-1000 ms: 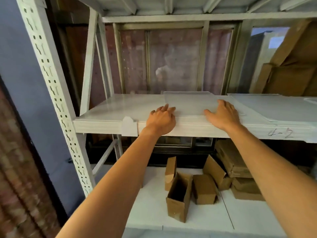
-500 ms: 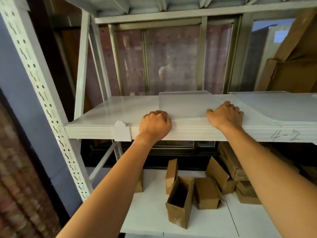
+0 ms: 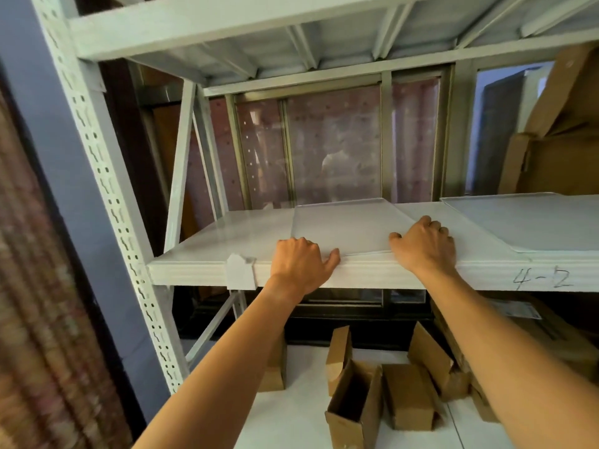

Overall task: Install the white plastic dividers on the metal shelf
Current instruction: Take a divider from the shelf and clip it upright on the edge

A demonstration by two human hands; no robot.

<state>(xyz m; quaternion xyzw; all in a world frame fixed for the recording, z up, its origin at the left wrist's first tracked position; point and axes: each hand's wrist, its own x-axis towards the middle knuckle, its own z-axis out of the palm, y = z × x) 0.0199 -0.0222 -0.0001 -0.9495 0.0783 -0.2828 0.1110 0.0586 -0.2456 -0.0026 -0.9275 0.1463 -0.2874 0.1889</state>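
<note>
The shelf (image 3: 207, 241) is white-painted metal, smooth with a faint gloss. The divider (image 3: 350, 225) on it is frosted, translucent plastic, smooth and matt. Boxes (image 3: 356, 413) below are plain brown cardboard, matt. The upright (image 3: 107, 196) is perforated painted metal.

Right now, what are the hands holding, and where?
Both hands, left and right, grip the flat translucent divider sheet at its front corners.

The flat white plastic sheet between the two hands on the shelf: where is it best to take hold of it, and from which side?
Probably at its front edge, from the open front of the shelf. The sheet lies flat, so only edges offer grip, and the front one sits at the shelf lip between the left hand and right hand. One hand near each front corner should keep it level.
</note>
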